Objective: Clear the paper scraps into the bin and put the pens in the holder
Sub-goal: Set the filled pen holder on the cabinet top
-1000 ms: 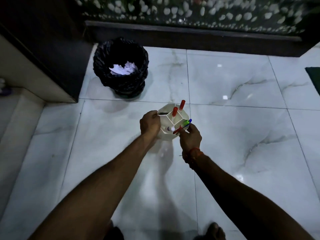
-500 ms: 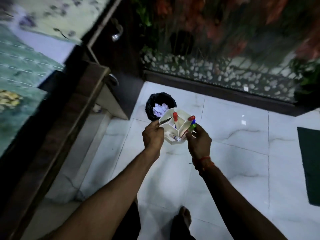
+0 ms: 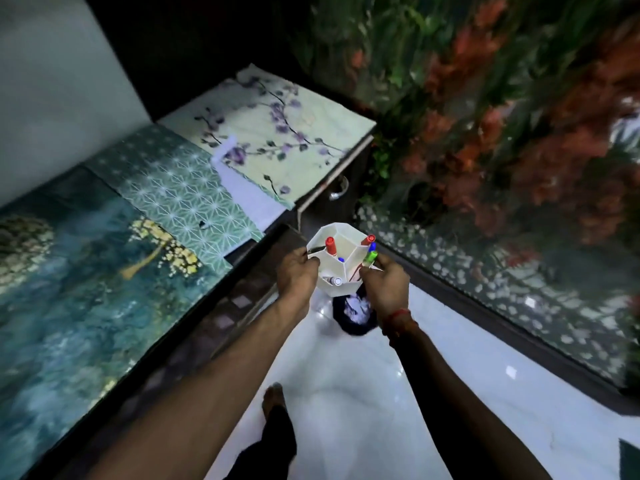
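Both hands held the holder (image 3: pixel 341 265) up in the air, just off the counter's (image 3: pixel 104 265) near edge and above the floor (image 3: pixel 363 393). The left hand (image 3: pixel 298 271) had its grip clamped on the holder's left rim, the right hand (image 3: pixel 386 284) on its right side. The holder was white with angular compartments. A red pen (image 3: pixel 88 245) stood in a left compartment; another red pen (image 3: pixel 367 240), a blue one (image 3: pixel 372 246) and a green one (image 3: pixel 370 258) leaned together in a right compartment; a white-tipped pen (image 3: pixel 335 280) lay in a near one. Directly below the holder the black bin (image 3: pixel 353 315) sat on the floor, partly hidden, with white scraps (image 3: pixel 358 306) inside. Patterned sheets covered the counter.
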Tool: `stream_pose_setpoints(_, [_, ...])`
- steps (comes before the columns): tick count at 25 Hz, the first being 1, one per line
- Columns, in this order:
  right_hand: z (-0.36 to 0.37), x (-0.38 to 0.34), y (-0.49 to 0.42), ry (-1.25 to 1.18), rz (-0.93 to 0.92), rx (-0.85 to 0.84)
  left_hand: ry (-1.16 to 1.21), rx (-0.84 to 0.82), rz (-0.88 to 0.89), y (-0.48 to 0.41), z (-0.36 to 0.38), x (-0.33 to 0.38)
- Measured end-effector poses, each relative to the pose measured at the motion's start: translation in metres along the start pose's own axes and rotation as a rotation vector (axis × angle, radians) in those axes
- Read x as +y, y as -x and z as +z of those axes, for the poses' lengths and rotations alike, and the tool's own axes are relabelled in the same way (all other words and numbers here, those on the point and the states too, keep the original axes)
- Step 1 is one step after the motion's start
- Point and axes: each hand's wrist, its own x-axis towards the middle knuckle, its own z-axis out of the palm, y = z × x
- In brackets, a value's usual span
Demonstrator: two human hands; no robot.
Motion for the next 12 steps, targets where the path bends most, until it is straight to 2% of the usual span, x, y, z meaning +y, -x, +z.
stream_pose_setpoints(5, [0.079,-0.076,-0.073,-0.067,-0.092,-0.097,-0.071,0.148,0.051,-0.084,-0.056,0.069])
stream_pose_setpoints(12, [0.182,-0.161,-0.140,0.007,-0.161,-0.237,0.157,0.356,-0.060,-0.172,-0.122,0.114])
